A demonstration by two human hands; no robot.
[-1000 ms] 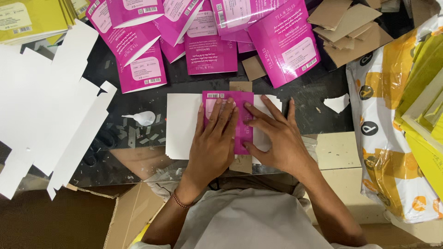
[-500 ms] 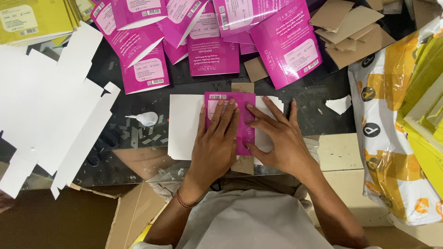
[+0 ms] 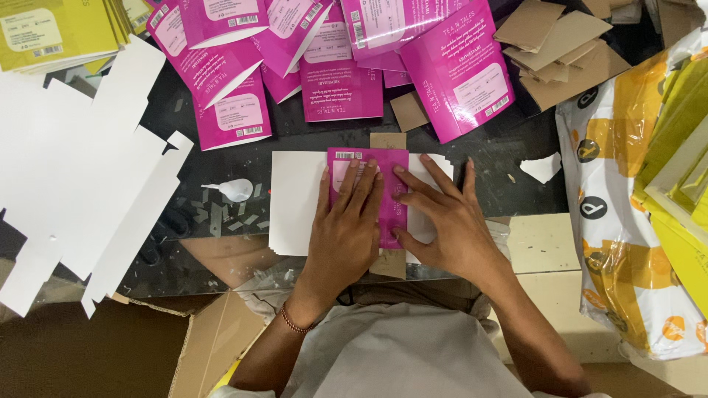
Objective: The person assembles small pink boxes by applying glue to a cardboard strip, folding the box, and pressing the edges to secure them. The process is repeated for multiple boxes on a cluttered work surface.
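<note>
- On the dark table [image 3: 472,147], a pink flat pack [image 3: 385,193] lies on a white card sheet [image 3: 295,206].
- The left hand [image 3: 346,228] lies flat on the pink flat pack, fingers spread out.
- The right hand [image 3: 442,221] presses beside it, fingers spread too, touching pack and sheet.
- More pink packs [image 3: 339,88] lie behind, well apart.

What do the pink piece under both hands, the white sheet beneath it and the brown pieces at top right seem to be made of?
Pink piece: probably printed card or paperboard with a smooth finish; it lies flat with crisp straight edges. White sheet: likely plain matte paperboard, stiff and die-cut. Brown pieces: apparently uncoated kraft cardboard, dull and flat. Left hand and right hand press flat on the pink piece.
</note>
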